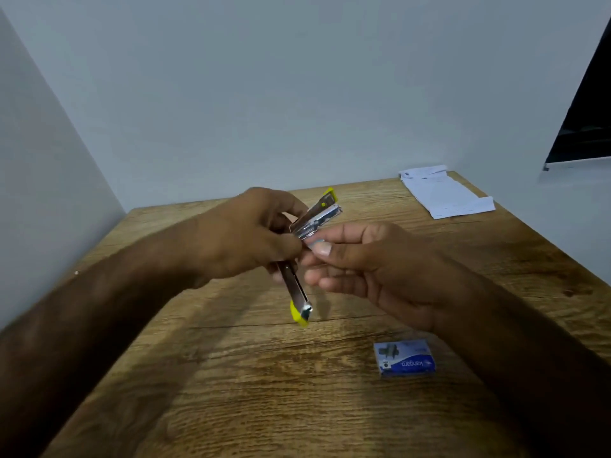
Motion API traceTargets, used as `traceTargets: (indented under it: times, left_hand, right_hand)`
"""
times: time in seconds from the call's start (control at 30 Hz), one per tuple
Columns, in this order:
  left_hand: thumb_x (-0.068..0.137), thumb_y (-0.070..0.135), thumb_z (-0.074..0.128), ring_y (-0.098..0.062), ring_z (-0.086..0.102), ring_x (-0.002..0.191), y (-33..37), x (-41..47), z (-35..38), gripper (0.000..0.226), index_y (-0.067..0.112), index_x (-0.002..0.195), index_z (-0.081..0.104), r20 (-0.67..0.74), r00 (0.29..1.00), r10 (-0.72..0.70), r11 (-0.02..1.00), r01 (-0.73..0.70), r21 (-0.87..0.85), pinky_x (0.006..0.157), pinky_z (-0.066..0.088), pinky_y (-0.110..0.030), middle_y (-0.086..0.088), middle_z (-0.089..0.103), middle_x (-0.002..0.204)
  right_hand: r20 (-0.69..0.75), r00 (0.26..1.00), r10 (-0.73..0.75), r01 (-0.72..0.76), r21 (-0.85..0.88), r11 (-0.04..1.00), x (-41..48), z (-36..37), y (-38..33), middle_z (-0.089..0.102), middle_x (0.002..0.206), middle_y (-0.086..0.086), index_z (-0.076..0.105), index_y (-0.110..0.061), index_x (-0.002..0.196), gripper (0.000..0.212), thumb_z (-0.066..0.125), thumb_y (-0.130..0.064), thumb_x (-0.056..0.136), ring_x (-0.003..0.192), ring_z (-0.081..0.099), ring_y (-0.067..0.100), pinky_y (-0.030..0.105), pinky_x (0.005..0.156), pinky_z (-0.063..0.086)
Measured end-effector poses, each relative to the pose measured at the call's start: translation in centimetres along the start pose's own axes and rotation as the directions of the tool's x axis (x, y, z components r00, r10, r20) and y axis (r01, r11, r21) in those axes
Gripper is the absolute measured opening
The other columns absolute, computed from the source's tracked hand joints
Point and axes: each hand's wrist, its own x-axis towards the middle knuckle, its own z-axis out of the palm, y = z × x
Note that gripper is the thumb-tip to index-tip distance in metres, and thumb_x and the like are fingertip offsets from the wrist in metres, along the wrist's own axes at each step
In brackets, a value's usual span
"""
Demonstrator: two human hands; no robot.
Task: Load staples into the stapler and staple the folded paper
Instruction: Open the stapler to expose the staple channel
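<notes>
A wood-grain desk with dark knots and long streaks in its top fits into a corner of the room. The back wall and the left wall are plain, pale grey-blue and unmarked. At the upper right hangs a dark, slanted panel, either window or screen. The light is dim and even.

Both forearms showing bare, wrist to frame edge. Likewise showing bare: left hand, right hand. Short-trimmed nail showing on right thumb. Forearms blurring toward lower frame corners.
</notes>
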Motion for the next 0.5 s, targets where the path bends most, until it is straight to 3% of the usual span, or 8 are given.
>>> traceTargets:
  times: [0.07, 0.17, 0.27, 0.33, 0.4, 0.5]
  left_hand:
    - [0.083, 0.010, 0.070, -0.029, 0.066, 0.078, -1.5, -0.5, -0.6, 0.027, 0.004, 0.109, 0.069, 0.140, 0.987, -0.084, 0.952, 0.121, -0.281, 0.071, 0.051, -0.039, -0.016, 0.075, 0.094]
    - [0.087, 0.001, 0.065, -0.026, 0.071, 0.081, -3.8, -1.0, -0.4, 0.027, -0.001, 0.114, 0.069, 0.331, 0.938, -0.104, 0.847, 0.258, -0.464, 0.068, 0.059, -0.033, -0.020, 0.074, 0.107]
    - [0.091, -0.003, 0.054, -0.034, 0.072, 0.086, -5.8, -1.4, -0.4, 0.033, -0.005, 0.123, 0.062, 0.466, 0.881, -0.085, 0.680, 0.393, -0.619, 0.073, 0.062, -0.036, -0.030, 0.068, 0.112]
    - [0.093, -0.001, 0.053, -0.034, 0.072, 0.091, -6.8, -1.5, -0.5, 0.032, -0.005, 0.124, 0.062, 0.524, 0.850, -0.056, 0.664, 0.423, -0.616, 0.079, 0.063, -0.037, -0.028, 0.066, 0.114]
    - [0.093, 0.002, 0.056, -0.029, 0.071, 0.091, -7.2, -1.3, -0.5, 0.031, -0.005, 0.122, 0.063, 0.553, 0.831, -0.061, 0.732, 0.414, -0.540, 0.081, 0.062, -0.036, -0.020, 0.066, 0.108]
    - [0.083, 0.005, 0.060, -0.021, 0.069, 0.082, -7.5, -0.8, -0.1, 0.029, 0.003, 0.109, 0.074, 0.519, 0.836, -0.176, 0.848, 0.397, -0.352, 0.074, 0.061, -0.035, -0.010, 0.067, 0.090]
  right_hand:
    - [0.018, 1.000, -0.013, 0.016, -0.166, 0.986, -0.1, -0.5, -0.5, 0.079, 0.093, 0.015, 0.073, -0.002, 0.107, 0.017, 0.071, -0.008, 0.091, 0.074, 0.077, 0.018, 0.023, 0.063, 0.062]
    - [0.040, 0.999, 0.020, -0.004, -0.381, 0.924, -0.3, -1.1, -0.8, 0.080, 0.094, 0.016, 0.076, -0.006, 0.100, 0.012, 0.075, -0.011, 0.089, 0.076, 0.076, 0.020, 0.026, 0.064, 0.061]
    - [-0.013, 0.999, 0.044, -0.043, -0.571, 0.820, -0.3, -1.9, -1.1, 0.079, 0.081, 0.012, 0.078, -0.008, 0.094, 0.009, 0.078, -0.009, 0.085, 0.069, 0.074, 0.016, 0.024, 0.060, 0.058]
    - [-0.040, 0.997, 0.063, -0.073, -0.669, 0.740, -0.5, -2.4, -1.4, 0.077, 0.074, 0.006, 0.079, -0.011, 0.092, 0.008, 0.080, -0.011, 0.084, 0.064, 0.071, 0.013, 0.022, 0.055, 0.056]
    - [-0.071, 0.995, 0.075, -0.103, -0.719, 0.688, -1.1, -3.0, -1.6, 0.078, 0.078, 0.005, 0.080, -0.016, 0.091, 0.010, 0.082, -0.013, 0.082, 0.066, 0.070, 0.014, 0.021, 0.057, 0.054]
    - [-0.130, 0.991, 0.019, -0.116, -0.799, 0.590, -3.3, -4.5, -1.7, 0.080, 0.085, -0.004, 0.080, -0.031, 0.089, 0.017, 0.086, -0.021, 0.077, 0.076, 0.074, 0.010, 0.012, 0.063, 0.052]
